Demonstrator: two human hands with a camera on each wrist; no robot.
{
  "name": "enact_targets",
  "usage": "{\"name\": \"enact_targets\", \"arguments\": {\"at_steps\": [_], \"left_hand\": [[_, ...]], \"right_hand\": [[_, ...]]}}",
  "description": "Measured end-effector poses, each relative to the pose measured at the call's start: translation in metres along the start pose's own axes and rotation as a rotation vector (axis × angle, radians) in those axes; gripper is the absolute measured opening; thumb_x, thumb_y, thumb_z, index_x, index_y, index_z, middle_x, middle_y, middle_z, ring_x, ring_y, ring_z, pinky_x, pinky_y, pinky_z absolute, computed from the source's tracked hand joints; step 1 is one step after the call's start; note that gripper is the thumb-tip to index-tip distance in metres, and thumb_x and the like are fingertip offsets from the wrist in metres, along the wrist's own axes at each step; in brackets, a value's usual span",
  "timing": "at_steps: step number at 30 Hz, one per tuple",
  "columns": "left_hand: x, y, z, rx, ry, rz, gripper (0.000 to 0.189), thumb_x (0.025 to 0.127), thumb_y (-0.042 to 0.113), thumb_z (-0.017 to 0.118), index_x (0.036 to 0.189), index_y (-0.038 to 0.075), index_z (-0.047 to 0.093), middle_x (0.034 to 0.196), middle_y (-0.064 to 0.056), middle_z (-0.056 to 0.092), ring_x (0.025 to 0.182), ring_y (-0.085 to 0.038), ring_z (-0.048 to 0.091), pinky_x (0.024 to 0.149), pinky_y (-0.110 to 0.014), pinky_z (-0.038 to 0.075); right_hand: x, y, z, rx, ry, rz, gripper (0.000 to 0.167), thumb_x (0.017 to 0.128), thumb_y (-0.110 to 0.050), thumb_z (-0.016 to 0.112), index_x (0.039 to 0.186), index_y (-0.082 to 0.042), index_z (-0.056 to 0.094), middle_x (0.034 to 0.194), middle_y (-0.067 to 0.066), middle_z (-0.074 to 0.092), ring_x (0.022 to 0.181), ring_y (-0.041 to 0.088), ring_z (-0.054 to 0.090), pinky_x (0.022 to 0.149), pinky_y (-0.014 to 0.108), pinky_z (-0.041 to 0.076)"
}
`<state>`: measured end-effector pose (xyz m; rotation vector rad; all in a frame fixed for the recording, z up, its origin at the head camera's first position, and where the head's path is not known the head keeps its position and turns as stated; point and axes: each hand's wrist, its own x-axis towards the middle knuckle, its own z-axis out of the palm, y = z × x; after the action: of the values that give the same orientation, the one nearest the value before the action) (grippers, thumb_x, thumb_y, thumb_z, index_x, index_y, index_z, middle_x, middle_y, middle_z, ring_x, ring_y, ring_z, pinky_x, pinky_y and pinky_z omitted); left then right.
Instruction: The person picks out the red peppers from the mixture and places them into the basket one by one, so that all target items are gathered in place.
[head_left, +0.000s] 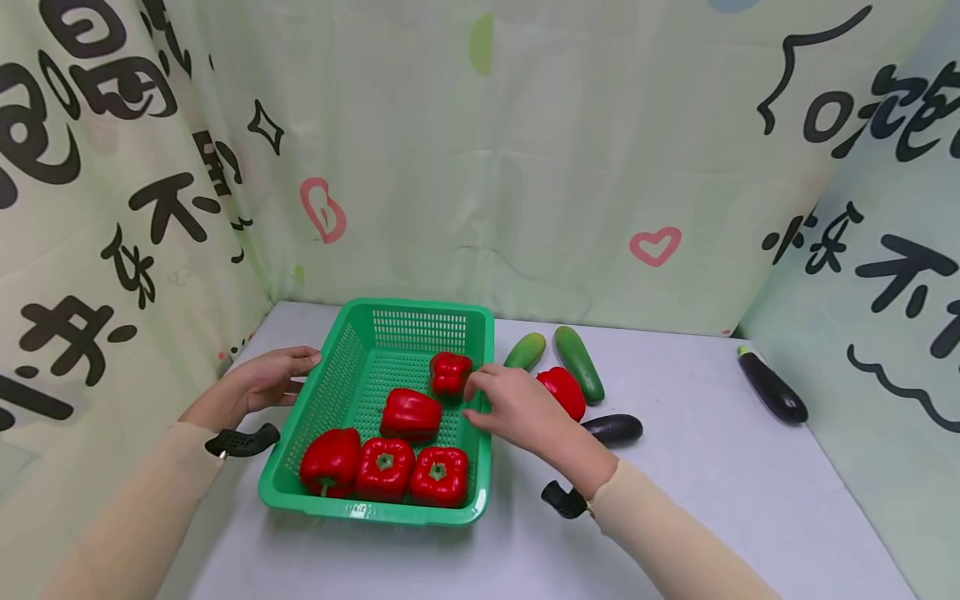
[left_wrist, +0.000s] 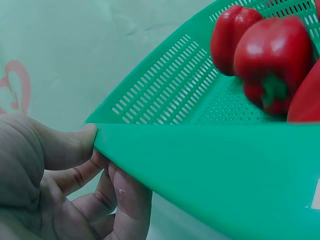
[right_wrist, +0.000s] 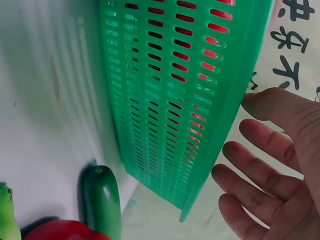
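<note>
A green plastic basket (head_left: 360,510) with slotted walls stands on the table, with several red bell peppers (head_left: 411,414) inside, mostly toward its near end. My left hand (head_left: 266,383) pinches its left rim; in the left wrist view the thumb lies on the edge of the basket (left_wrist: 210,165) and fingers bend beneath. Over the right rim reaches my right hand (head_left: 513,404), its fingertips close to the rearmost bell pepper (head_left: 451,373). In the right wrist view its fingers are loosely bent beside the rim (right_wrist: 235,95) and grip nothing.
Right of the basket lie another red bell pepper (head_left: 562,392), two green cucumber-like vegetables (head_left: 579,362) and an eggplant (head_left: 615,429), partly behind my right arm. A second eggplant (head_left: 772,387) is by the table's right edge. Printed curtains (head_left: 480,167) hang behind and at both sides.
</note>
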<state>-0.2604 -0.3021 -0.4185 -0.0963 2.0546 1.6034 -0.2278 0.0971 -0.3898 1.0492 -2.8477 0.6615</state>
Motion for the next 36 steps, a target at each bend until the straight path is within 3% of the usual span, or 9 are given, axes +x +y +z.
{"name": "enact_targets", "arguments": {"at_steps": [18,23,30,36], "left_hand": [[0.000,0.000,0.001,0.024,0.016,-0.006,0.043,0.112,0.035,0.044,0.140,0.003,0.045,0.107,0.002,0.063,0.102,-0.020,0.066,0.089,-0.035,0.055],[0.000,0.001,0.002,0.024,0.024,-0.006,0.041,0.112,0.033,0.044,0.139,0.003,0.046,0.105,0.002,0.063,0.101,-0.020,0.066,0.088,-0.035,0.055],[0.002,0.004,0.001,0.054,0.013,0.015,0.041,0.113,0.031,0.042,0.141,0.001,0.044,0.107,0.001,0.062,0.101,-0.019,0.065,0.087,-0.035,0.055],[-0.002,0.003,0.002,0.051,0.029,-0.002,0.039,0.113,0.031,0.042,0.138,0.002,0.046,0.107,0.001,0.062,0.103,-0.021,0.064,0.088,-0.035,0.054]], "right_hand": [[-0.011,0.025,-0.023,-0.087,0.085,0.092,0.018,0.088,-0.024,0.083,0.099,-0.015,0.073,0.101,0.000,0.071,0.081,0.012,0.062,0.069,0.025,0.053],[-0.022,0.042,-0.031,-0.068,0.098,0.173,0.016,0.089,-0.021,0.080,0.101,-0.015,0.073,0.105,0.002,0.069,0.087,0.015,0.063,0.076,0.033,0.057],[-0.043,0.071,-0.035,-0.079,0.074,0.284,0.026,0.089,-0.021,0.078,0.111,-0.010,0.071,0.113,0.011,0.068,0.100,0.028,0.065,0.080,0.044,0.060],[-0.057,0.087,-0.028,-0.081,0.055,0.321,0.030,0.087,-0.020,0.081,0.111,-0.006,0.069,0.109,0.011,0.066,0.092,0.025,0.063,0.079,0.043,0.058]]}}
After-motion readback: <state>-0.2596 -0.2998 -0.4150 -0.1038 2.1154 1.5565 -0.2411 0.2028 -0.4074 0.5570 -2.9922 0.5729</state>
